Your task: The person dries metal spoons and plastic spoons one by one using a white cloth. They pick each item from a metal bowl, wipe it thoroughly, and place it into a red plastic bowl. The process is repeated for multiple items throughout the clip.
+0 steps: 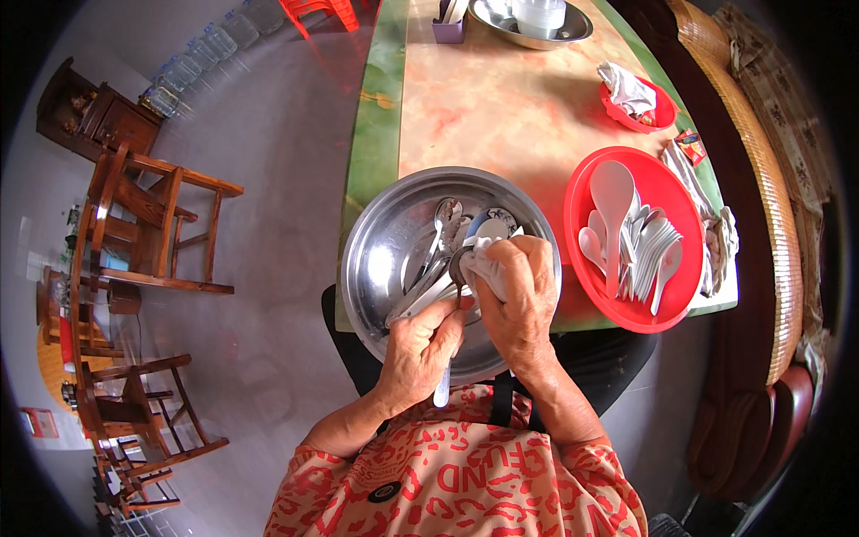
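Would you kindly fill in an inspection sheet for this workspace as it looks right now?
Surface: long marbled orange table with green edge.
Job's things: metal spoon held over a large steel basin with more metal spoons; white cloth wrapped on the spoon's bowl.
Clutter: red round tray of white plastic spoons; small red dish with crumpled cloth; far steel bowl.
Grippers: left hand grips the spoon handle; right hand presses the cloth.
Cables: nothing seen.
Surroundings: wooden chairs, grey floor, woven bench.

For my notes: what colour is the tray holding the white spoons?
Red, clearest in the head view: the tray.
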Demonstrator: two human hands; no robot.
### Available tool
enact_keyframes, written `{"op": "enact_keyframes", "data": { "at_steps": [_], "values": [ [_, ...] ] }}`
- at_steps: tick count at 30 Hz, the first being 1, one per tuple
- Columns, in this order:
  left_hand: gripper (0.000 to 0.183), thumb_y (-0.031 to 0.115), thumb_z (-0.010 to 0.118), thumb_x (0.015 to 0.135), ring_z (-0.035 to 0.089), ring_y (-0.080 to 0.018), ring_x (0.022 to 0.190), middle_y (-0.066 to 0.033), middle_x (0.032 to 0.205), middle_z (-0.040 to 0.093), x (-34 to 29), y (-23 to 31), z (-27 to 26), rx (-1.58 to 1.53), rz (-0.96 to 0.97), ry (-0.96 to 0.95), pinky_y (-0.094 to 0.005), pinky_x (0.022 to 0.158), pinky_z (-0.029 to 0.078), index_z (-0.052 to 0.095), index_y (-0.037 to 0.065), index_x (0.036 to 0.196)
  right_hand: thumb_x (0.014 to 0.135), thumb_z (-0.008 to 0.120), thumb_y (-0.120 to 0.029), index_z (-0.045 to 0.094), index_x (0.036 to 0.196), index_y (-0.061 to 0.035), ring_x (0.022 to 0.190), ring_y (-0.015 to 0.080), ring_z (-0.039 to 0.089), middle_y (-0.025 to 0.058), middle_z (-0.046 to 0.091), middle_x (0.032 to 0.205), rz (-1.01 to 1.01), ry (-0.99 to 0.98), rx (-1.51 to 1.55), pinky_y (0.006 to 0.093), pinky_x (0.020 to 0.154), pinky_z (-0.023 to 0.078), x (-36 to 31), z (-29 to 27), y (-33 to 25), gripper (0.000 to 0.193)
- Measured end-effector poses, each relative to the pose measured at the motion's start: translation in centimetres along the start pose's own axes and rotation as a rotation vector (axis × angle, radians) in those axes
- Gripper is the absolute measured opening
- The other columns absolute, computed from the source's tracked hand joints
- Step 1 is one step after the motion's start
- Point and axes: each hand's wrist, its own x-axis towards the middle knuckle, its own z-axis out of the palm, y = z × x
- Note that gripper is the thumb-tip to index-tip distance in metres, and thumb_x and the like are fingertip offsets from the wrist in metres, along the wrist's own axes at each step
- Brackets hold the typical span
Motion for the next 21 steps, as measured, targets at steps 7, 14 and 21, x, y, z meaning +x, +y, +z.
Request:
{"op": "enact_keyframes", "data": {
  "at_steps": [7, 14, 21],
  "values": [
    [0.015, 0.006, 0.051, 0.092, 0.045, -0.0057, 0.055, -0.0015, 0.059, 0.049, 0.0, -1.4, -0.5, 0.057, 0.094, -0.001, -0.024, 0.049, 0.038, 0.06, -0.004, 0.096, 0.061, 0.068, 0.003, 0.062, 0.088, -0.0054, 0.079, 0.0276, 0.057, 0.0111, 0.054, 0.09, -0.059, -0.152, 0.213, 0.0359, 0.064, 0.05, 0.1, 0.3, -0.6, 0.029],
    [0.02, 0.013, 0.049, 0.094, 0.045, -0.0049, 0.054, 0.0005, 0.061, 0.051, 0.1, -0.4, -0.2, -0.005, 0.017, 0.013, -0.0213, 0.049, 0.037, 0.06, -0.004, 0.096, 0.064, 0.07, 0.0, 0.058, 0.098, -0.0052, 0.081, 0.0272, 0.057, 0.0137, 0.051, 0.095, 0.015, 0.014, -0.039, 0.0349, 0.061, 0.05, -0.3, 1.6, -0.4, 0.036],
    [0.023, 0.016, 0.047, 0.097, 0.044, -0.0041, 0.054, 0.0015, 0.062, 0.051, 0.6, -1.0, 0.1, -0.002, 0.055, 0.095, -0.0202, 0.048, 0.035, 0.06, -0.003, 0.098, 0.071, 0.064, 0.005, 0.058, 0.098, 0.0027, 0.08, 0.0304, 0.057, 0.0156, 0.051, 0.094, 0.187, -0.162, 0.27, 0.036, 0.066, 0.049, -0.9, 0.6, -0.8, 0.028]
  ]
}}
